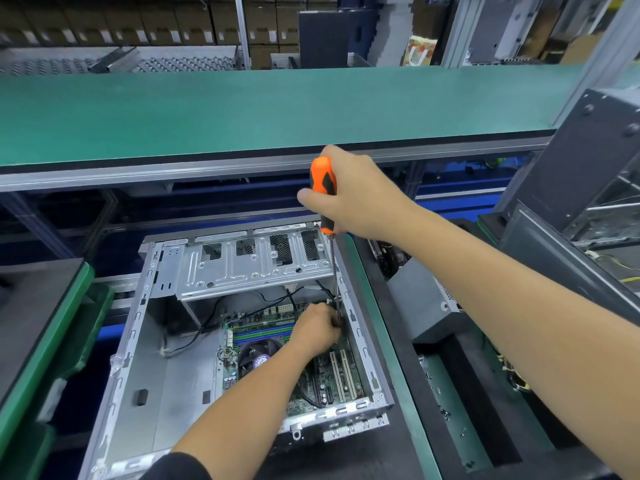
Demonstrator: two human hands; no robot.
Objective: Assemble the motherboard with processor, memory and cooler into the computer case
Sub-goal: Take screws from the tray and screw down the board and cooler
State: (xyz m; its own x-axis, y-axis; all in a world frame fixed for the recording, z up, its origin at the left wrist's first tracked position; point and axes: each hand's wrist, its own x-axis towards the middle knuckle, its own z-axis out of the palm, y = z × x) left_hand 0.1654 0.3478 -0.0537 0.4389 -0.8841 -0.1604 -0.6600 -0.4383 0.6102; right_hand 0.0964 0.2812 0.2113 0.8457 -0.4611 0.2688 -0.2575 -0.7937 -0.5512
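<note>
Wrapped tight around the orange and black screwdriver (323,188), the right hand (349,195) points it down. Curled left hand (317,329) fingers pinch near its tip (what they hold is hidden). Inside the open silver metal case (145,341) lies the green motherboard (311,382), thin and easy to break, so hold its edges.

Motherboard (277,344) lying inside the open computer case (166,368), cooler (258,353) on it, drive cage (249,265) behind, conveyor belt (242,109) beyond the case, second case (585,188) at right
</note>
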